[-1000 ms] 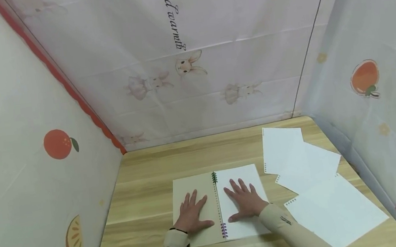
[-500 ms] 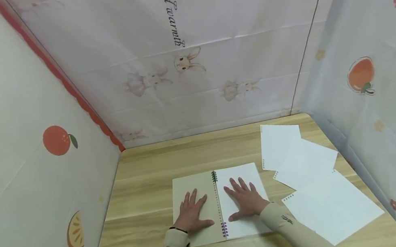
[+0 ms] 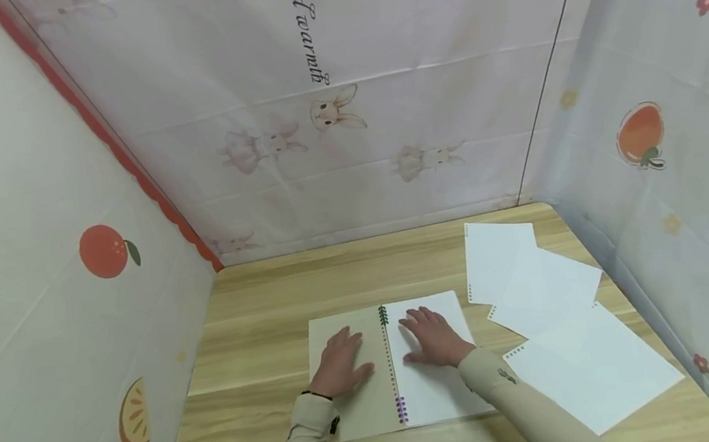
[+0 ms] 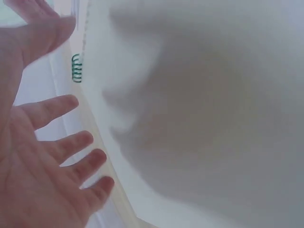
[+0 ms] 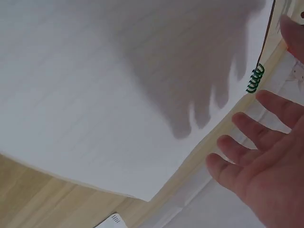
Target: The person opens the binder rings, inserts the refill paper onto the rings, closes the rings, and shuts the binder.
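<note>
An open spiral notebook [image 3: 437,405] lies on the table, with a tan left side and a white right page. Green coils [image 3: 383,315] bind its far end and purple coils [image 3: 401,409] its near end. My left hand [image 3: 339,365] hovers over the tan side, fingers loosely extended and holding nothing. Above the white page my right hand [image 3: 435,338] is raised in the same relaxed way. Both wrist views show a gap between each palm and the paper, where the hands cast shadows.
To the right of the notebook, several loose white sheets [image 3: 601,368] with punched edges overlap on the wooden table [image 3: 259,363]. Printed fabric walls stand at the back [image 3: 352,199], left [image 3: 47,343] and right [image 3: 708,210].
Both hands have lifted off the notebook, where they lay flat with spread fingers, and their fingers have drawn closer together. The notebook and loose sheets stay in place.
</note>
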`<state>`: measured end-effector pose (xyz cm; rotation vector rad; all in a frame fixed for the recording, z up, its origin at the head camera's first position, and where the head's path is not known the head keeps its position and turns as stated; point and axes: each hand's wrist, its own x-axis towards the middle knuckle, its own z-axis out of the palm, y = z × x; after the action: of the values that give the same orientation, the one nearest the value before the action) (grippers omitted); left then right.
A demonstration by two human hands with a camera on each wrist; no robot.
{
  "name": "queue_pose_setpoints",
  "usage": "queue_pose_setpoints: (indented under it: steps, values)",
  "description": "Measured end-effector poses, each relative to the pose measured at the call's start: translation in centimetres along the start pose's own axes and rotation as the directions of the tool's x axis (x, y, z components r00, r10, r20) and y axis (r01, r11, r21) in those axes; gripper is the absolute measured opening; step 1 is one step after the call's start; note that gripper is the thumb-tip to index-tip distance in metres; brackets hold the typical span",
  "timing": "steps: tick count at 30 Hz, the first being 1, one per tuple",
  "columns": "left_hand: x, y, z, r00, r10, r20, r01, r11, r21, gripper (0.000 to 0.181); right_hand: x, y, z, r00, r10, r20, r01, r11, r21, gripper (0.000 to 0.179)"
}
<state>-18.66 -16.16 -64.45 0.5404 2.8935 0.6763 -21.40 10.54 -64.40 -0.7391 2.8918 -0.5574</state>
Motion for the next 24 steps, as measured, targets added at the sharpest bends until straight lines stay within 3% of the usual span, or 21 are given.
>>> queue_pose_setpoints:
  steps: [4, 10, 18, 24]
  values:
    - [2.0, -0.1, -0.3, 0.997, 0.029, -0.076, -0.031, 0.999, -0.031, 0.049, 2.1, 0.6, -0.3, 0.997, 0.038, -0.073, -0.027, 0.989, 0.147, 0.049]
    - [4.9, 0.0, -0.1, 0.989, -0.002, -0.145, -0.020, 0.988, -0.154, 0.028, 4.8, 1.0, -0.6, 0.981, 0.140, -0.131, -0.072, 0.903, 0.423, 0.024]
    - [8.3, -0.2, 0.7, 0.961, -0.042, -0.273, -0.028, 0.968, -0.248, 0.017, 7.3, 1.2, -0.1, 0.958, 0.241, -0.156, -0.125, 0.839, 0.529, 0.013]
    - [10.0, -0.2, 1.5, 0.958, -0.057, -0.282, -0.026, 0.959, -0.284, 0.017, 8.6, 1.6, 0.9, 0.954, 0.255, -0.158, -0.137, 0.840, 0.525, 0.012]
